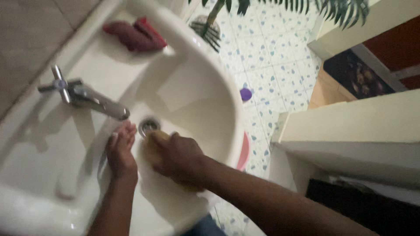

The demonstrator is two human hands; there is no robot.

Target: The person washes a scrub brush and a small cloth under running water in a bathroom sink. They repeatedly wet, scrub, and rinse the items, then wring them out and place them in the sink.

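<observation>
A dark red cloth [136,35] is seen crumpled on the far ledge beside the wall. To the right, a floor [271,57] of white tiles speckled with blue is shown. A small purple object [246,94] is found on those tiles, and a pink item [244,152] is partly hidden nearer. At the far edge, a potted plant [210,24] with long green fronds is placed. A cream-coloured counter [350,126] is set at the right, with a dark opening beneath it
</observation>
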